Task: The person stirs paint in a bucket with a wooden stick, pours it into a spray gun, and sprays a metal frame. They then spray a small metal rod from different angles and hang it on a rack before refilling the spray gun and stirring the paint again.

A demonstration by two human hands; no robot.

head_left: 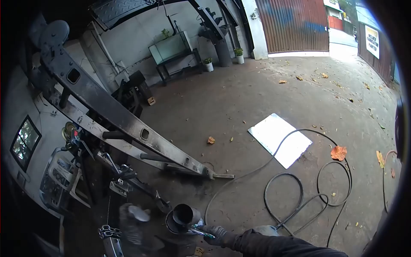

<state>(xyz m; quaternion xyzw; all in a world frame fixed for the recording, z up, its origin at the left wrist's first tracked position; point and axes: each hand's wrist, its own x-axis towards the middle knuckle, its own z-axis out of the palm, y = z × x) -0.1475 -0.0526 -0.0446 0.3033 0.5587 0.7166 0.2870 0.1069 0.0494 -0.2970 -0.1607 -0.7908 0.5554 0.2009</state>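
The gloved right hand (217,234) is closed around one slim teal-handled tool (201,232), whose tip is at the rim of one dark metal pipe (185,214), low beside the frame rail (128,120). The pipe looks rigid, heavy and probably grimy, so it is best gripped around its outer wall. One hose (299,201) loops on the floor. A blurred grey shape may be the left hand (133,213), and I cannot tell whether it grips anything.

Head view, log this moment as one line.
right hand: gloved, shut on green-handled tool | tool tip at dark pipe | left hand: too blurred to tell | black hose coiled on floor
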